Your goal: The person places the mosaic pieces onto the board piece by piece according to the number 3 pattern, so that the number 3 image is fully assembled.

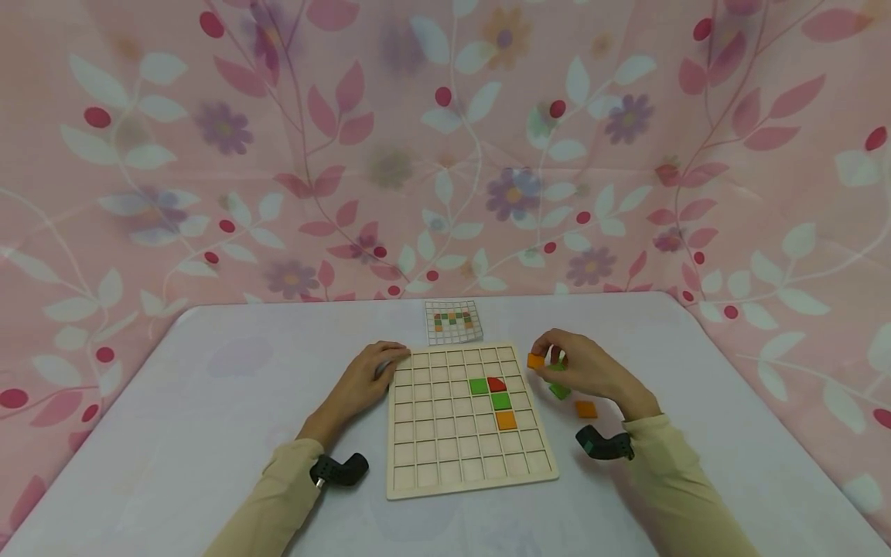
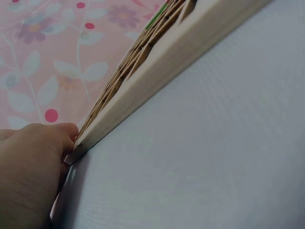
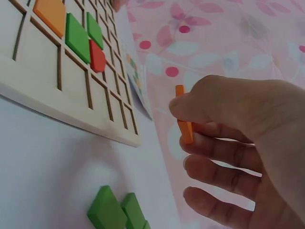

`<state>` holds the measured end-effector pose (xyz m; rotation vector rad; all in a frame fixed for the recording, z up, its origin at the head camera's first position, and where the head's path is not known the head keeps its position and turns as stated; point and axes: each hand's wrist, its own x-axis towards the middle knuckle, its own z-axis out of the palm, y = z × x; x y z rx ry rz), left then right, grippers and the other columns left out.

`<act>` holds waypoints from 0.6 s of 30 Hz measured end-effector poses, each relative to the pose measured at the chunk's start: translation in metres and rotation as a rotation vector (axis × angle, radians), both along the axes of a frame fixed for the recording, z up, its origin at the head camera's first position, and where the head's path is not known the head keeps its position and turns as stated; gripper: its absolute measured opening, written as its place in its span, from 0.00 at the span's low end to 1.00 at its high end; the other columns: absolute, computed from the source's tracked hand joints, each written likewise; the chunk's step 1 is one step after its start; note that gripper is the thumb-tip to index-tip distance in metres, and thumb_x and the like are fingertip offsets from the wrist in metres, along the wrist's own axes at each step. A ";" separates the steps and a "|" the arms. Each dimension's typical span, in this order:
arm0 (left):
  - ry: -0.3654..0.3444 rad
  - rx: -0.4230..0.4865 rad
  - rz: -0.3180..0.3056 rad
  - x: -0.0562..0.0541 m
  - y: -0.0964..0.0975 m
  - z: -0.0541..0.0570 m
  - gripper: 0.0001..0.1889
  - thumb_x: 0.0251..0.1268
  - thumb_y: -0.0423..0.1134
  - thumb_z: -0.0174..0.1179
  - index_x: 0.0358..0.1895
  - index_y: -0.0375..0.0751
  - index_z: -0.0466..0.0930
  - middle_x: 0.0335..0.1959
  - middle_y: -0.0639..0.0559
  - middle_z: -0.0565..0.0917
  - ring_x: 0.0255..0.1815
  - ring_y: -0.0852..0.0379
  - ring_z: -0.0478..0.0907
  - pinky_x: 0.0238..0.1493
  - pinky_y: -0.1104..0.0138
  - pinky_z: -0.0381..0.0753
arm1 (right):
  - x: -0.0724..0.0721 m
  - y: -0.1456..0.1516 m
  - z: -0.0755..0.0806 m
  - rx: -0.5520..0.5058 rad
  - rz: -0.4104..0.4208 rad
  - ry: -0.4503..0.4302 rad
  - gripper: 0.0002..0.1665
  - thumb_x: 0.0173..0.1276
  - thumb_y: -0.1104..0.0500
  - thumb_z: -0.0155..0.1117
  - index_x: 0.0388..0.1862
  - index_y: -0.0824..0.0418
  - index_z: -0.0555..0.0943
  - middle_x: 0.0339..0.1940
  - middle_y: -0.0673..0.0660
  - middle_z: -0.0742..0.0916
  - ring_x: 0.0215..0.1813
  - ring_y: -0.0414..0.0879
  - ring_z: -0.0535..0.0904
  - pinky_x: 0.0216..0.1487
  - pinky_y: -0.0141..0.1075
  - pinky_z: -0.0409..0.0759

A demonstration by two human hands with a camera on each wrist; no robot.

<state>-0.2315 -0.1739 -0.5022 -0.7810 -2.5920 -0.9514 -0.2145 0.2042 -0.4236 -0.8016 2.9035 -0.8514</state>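
Thumb and fingertips of the right hand (image 1: 587, 367) pinch an orange tile (image 1: 535, 361) by its faces; the tile is raised above the table (image 1: 209, 433), just beside the right edge of the board (image 1: 445, 450); the left hand (image 1: 362, 379) grips the far left corner, presumably to steady the board; loose tiles (image 1: 586, 409) lie near the right hand, likely for short reach; the card (image 1: 452, 328) lies beyond the board, likely for easy viewing.
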 end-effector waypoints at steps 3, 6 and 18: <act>0.005 -0.002 -0.001 0.000 0.000 -0.001 0.16 0.66 0.30 0.56 0.55 0.40 0.79 0.55 0.46 0.79 0.58 0.46 0.74 0.58 0.51 0.73 | 0.000 -0.006 -0.002 0.008 -0.012 0.039 0.15 0.57 0.58 0.70 0.43 0.56 0.79 0.37 0.48 0.83 0.38 0.44 0.75 0.35 0.31 0.76; -0.006 -0.003 -0.005 0.000 0.000 0.000 0.16 0.66 0.30 0.56 0.55 0.39 0.79 0.55 0.46 0.78 0.58 0.46 0.74 0.58 0.51 0.73 | 0.000 -0.011 -0.004 0.021 -0.019 0.081 0.15 0.57 0.58 0.71 0.42 0.56 0.79 0.37 0.48 0.83 0.37 0.44 0.75 0.34 0.30 0.74; -0.015 -0.018 -0.010 0.002 0.000 0.004 0.16 0.66 0.30 0.55 0.56 0.38 0.79 0.55 0.45 0.78 0.59 0.46 0.73 0.58 0.52 0.73 | 0.002 -0.027 -0.007 0.050 -0.017 0.084 0.15 0.58 0.55 0.70 0.43 0.55 0.80 0.39 0.48 0.82 0.40 0.43 0.75 0.37 0.31 0.74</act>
